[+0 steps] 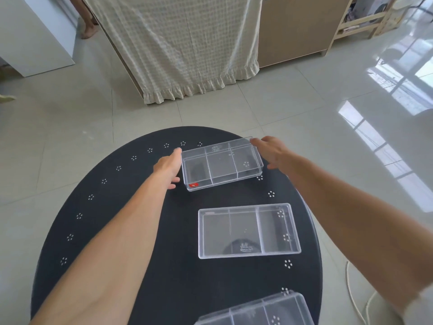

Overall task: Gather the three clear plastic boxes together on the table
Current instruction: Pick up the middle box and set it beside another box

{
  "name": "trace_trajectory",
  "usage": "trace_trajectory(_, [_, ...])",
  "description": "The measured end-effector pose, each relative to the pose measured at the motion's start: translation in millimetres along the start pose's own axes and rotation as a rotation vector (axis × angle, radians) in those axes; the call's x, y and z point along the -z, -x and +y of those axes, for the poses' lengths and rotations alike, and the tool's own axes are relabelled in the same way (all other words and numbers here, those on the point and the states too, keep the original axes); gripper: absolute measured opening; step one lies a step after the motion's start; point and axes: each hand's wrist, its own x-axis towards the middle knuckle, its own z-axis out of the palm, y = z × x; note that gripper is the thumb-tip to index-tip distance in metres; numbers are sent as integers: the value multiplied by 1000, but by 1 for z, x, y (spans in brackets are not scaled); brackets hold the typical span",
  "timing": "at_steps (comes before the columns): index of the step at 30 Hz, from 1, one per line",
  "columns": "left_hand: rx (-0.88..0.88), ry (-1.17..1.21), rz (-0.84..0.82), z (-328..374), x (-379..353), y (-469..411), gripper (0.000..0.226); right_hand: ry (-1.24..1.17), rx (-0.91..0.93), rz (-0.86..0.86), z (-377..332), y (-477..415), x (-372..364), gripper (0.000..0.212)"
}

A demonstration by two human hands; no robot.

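Observation:
Three clear plastic boxes with inner dividers lie on a round black table [112, 231]. The far box [221, 164], marked with a small red sticker, sits near the table's far edge. My left hand [167, 168] presses against its left end and my right hand [273, 151] touches its right end, so both hands hold it between them. The middle box [248, 231] lies alone at the table's centre right. The near box [257, 310] is cut off by the bottom of the frame.
The table has rings of small white dots near its rim. Beyond it stand a cloth-draped piece of furniture [187, 48], a wooden cabinet [295, 26] and a shelf [365, 17]. A white cable [353, 299] lies on the tiled floor at right. A person's bare foot [89, 32] shows at top left.

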Motion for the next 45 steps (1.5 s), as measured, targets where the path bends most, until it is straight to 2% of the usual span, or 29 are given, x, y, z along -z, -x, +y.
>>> trace_trajectory(4, [50, -12, -18, 7, -5, -20, 62, -35, -93, -37, -9, -18, -10, 60])
trace_trajectory(7, [46, -19, -19, 7, -8, -25, 54, -30, -123, -1, -8, -24, -16, 59])
trace_trajectory(16, [-24, 95, -14, 10, -7, -19, 48, -46, -84, 100, -3, -18, -17, 61])
trace_trajectory(25, [-199, 253, -48, 7, 0, 2, 30, -276, 25, 159, 2, 16, -7, 48])
trace_trajectory(29, [-285, 285, -52, -1, 2, 6, 22, -418, 92, 109, 12, 27, -7, 26])
trace_trajectory(33, [-349, 331, -70, -14, 1, 13, 25, -458, 109, 119, 22, 37, -10, 18])
trace_trajectory(36, [-360, 334, -57, -18, 0, 13, 25, -440, 134, 146, 29, 40, -14, 26])
trace_trajectory(40, [-391, 329, -16, -7, -1, 19, 24, -412, 160, 152, 28, 44, -12, 50])
trace_trajectory(45, [-365, 297, -26, -5, -4, 20, 20, -382, 143, 201, 24, 51, -7, 51])
